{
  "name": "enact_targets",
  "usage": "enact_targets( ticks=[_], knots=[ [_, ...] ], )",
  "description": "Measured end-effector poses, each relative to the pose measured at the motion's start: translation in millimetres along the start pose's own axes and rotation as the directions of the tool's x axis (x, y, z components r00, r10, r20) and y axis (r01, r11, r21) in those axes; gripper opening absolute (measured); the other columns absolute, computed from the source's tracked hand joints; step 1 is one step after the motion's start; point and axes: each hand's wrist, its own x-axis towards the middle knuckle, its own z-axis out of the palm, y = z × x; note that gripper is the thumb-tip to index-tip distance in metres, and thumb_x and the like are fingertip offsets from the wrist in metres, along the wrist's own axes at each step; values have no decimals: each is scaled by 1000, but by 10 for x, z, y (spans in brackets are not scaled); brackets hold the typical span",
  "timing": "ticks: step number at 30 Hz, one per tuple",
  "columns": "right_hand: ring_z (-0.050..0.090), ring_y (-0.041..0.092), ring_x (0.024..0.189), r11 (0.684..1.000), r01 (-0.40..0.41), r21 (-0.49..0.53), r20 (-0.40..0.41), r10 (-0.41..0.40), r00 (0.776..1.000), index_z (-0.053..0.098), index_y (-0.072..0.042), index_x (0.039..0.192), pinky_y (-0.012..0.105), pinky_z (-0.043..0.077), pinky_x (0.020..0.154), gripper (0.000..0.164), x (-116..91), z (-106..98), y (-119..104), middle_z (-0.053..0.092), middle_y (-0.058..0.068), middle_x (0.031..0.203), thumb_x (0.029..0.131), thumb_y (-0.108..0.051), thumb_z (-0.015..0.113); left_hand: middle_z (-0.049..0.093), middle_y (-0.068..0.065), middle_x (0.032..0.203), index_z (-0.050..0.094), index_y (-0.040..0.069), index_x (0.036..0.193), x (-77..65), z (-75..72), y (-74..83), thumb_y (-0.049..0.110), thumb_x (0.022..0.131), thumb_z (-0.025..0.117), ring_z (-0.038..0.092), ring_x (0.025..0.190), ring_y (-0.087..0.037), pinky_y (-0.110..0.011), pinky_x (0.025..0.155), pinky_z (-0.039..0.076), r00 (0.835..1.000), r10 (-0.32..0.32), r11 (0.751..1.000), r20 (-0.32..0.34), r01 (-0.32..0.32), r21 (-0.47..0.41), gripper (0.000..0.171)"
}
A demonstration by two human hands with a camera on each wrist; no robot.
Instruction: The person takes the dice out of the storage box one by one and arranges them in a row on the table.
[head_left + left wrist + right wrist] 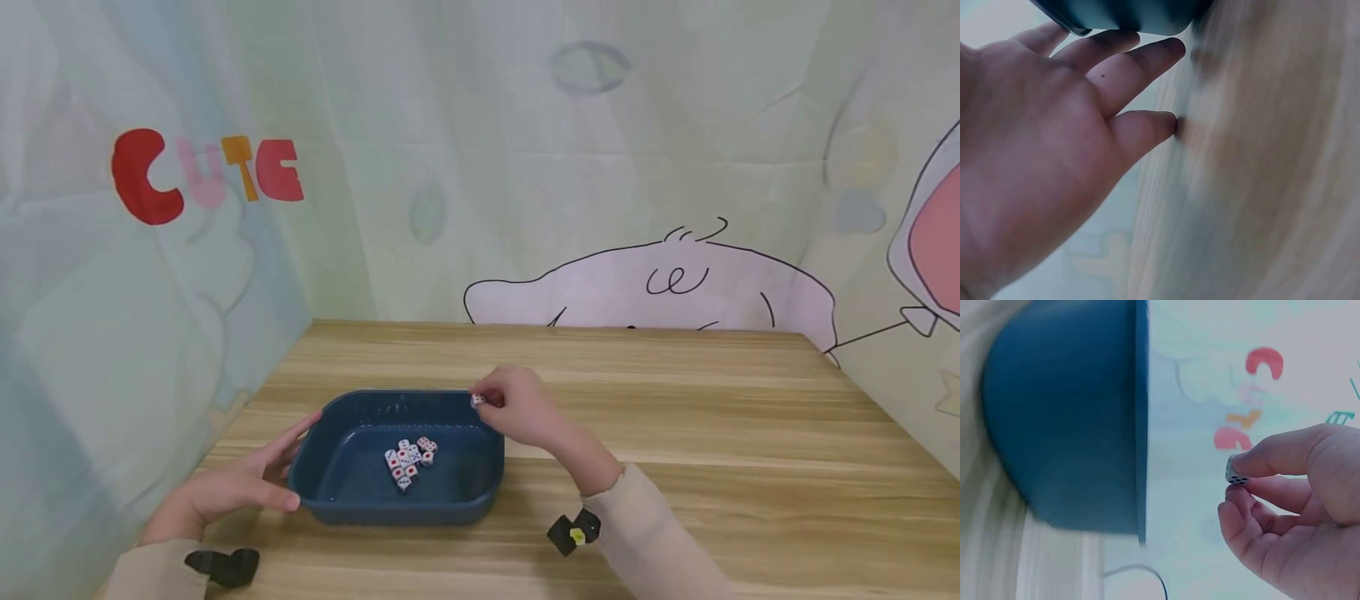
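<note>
A dark blue rectangular tray (pixel 397 515) with rounded corners stands on the table, and several white dice (pixel 405 461) lie clustered on its floor. Above its far right corner, my right hand (pixel 521 408) pinches one die (pixel 1235 472) between thumb and fingertips; the right wrist view shows this die higher than the rim. At the tray's left side is my left hand (pixel 240 482), its fingers spread along the outer wall and the thumb by the near left corner. In the left wrist view its fingers (pixel 1141 65) reach to the tray wall, loosely extended.
The wooden table (pixel 675 450) extends to the right of and behind the tray. A printed curtain (pixel 375 167) with coloured letters hangs behind and at both sides. Each sleeve carries a small black device (pixel 573 533) at the wrist.
</note>
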Motion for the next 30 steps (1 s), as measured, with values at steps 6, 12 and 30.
enact_targets(
  ticks=[6,12,30],
  knots=[
    [61,16,78,998,-57,-24,-47,56,997,73,2,102,27,51,68,18,-92,-214,190,68,9,92,86,-5,65,-8,-38,152,-15,23,154,-7,-2,-10,12,89,64,39,124,-3,-23,95,40,1000,2,1000,-1,-2,-1,103],
    [61,17,81,991,-135,1,-41,135,990,71,3,104,31,51,69,20,-213,-359,438,67,9,92,87,-6,65,-4,-38,152,-15,23,154,-12,1,-12,13,89,64,38,125,-9,-24,95,40,1000,-13,1000,-10,13,8,103],
    [58,18,83,939,-343,33,-13,344,939,70,4,105,31,49,70,22,-364,-420,993,67,8,91,86,-7,66,-8,-39,151,-14,23,154,-16,-1,-4,8,89,64,40,124,2,-22,96,39,1000,24,1000,10,-24,-20,103]
  ],
)
